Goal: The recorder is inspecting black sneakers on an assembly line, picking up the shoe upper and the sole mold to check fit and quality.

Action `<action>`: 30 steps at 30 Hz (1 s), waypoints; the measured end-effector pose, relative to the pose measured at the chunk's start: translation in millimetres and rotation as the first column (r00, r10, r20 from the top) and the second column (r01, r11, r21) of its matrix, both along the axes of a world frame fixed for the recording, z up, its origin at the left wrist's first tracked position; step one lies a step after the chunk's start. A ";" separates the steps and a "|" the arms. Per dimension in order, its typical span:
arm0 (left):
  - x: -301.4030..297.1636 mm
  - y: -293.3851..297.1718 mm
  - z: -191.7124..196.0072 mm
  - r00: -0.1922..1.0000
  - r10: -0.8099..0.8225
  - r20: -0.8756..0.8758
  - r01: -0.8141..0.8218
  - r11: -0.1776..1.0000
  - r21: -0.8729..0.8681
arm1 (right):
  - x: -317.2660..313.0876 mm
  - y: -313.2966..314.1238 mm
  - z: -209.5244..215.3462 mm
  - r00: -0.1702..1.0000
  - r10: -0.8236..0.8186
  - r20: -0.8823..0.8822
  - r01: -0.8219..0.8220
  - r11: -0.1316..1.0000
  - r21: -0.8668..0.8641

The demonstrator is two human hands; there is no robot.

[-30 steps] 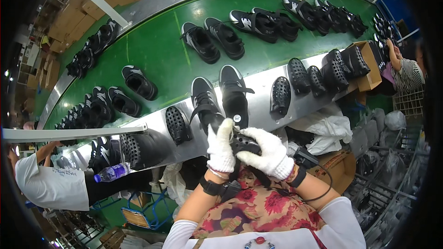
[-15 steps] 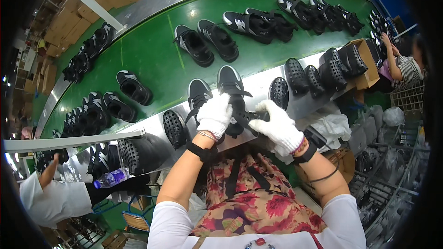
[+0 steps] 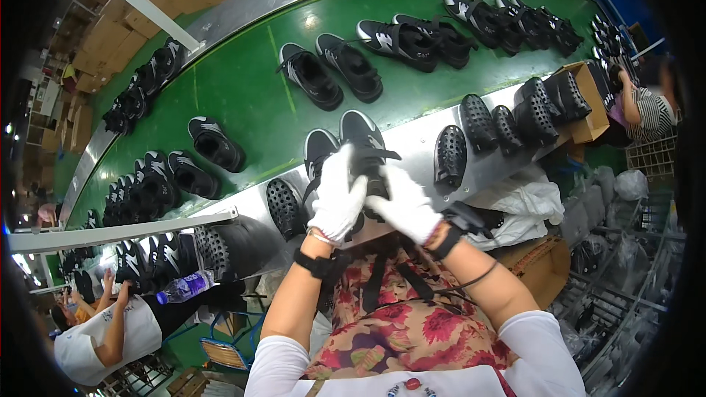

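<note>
In front of me a black sneaker (image 3: 360,130) with a grey toe stands on the metal ledge, toe pointing away. My left hand (image 3: 336,197), in a white knit glove, grips its left side. From the right, my gloved right hand (image 3: 405,204) holds it around the heel and ankle opening, thumb on the near side. Both hands are slightly blurred and hide most of the shoe's rear. A strap sticks out to the right above my right hand. Close on the left stands a second black sneaker (image 3: 321,145), partly covered by my left hand.
Perforated black shoe forms stand on the metal ledge, one to the left (image 3: 284,204) and one to the right (image 3: 449,156). Beyond, the green conveyor belt (image 3: 257,95) carries several sneakers. A purple-labelled bottle (image 3: 184,288) and a seated co-worker (image 3: 110,334) are at left; an open carton (image 3: 585,103) stands right.
My right hand has moved left and in against the sneaker, its thumb now at the shoe's heel. My left hand has shifted slightly. The co-worker at left has both hands raised to shoes.
</note>
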State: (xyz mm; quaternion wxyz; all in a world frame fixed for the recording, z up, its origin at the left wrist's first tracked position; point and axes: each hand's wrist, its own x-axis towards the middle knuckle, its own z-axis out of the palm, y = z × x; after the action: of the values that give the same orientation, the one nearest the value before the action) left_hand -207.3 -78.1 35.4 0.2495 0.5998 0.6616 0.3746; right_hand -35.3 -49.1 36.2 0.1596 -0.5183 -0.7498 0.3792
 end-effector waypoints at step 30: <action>27.6 20.1 -4.6 0.966 0.235 -0.106 -0.257 0.889 -0.379 | -12.8 36.3 10.0 0.922 0.352 0.162 -0.384 0.775 0.501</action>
State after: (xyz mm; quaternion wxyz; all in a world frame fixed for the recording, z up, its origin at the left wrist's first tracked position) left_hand -179.8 -58.0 30.8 0.2952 0.4599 0.8002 0.2468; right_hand -48.2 -12.8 46.2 0.1951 -0.3094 -0.9153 0.1686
